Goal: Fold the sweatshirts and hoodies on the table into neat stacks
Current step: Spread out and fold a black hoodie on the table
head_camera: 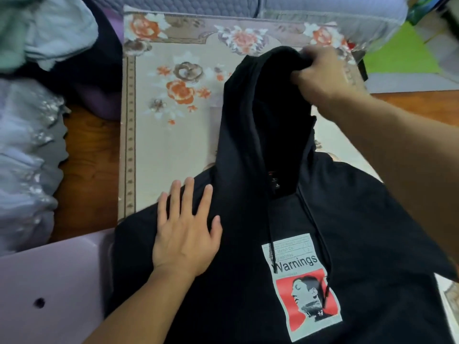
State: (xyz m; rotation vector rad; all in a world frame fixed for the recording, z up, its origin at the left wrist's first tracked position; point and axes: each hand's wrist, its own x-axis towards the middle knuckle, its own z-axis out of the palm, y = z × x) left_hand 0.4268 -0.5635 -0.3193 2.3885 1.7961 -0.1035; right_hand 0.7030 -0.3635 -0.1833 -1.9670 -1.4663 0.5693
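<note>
Looking down from the head view, a black hoodie lies face up on a table covered by a floral cloth, its chest toward the person and its hood stretched away toward the far edge. The right hand grips the tip of the hood, its fingers curled round a bunch of the black fabric. The left hand lies flat on the hoodie's left shoulder, fingers straight and spread, pressing the cloth down and holding nothing. A printed patch reading "Warnings", with a profile on a red ground, sits on the chest; two drawstrings run down from the neck and cross it. To the left, off the floral cloth, a heap of pale blue and green garments sits at the far corner, and a light, ruffled garment lies nearer. A pale lilac board lies at the near left, partly under the hoodie's edge.
</note>
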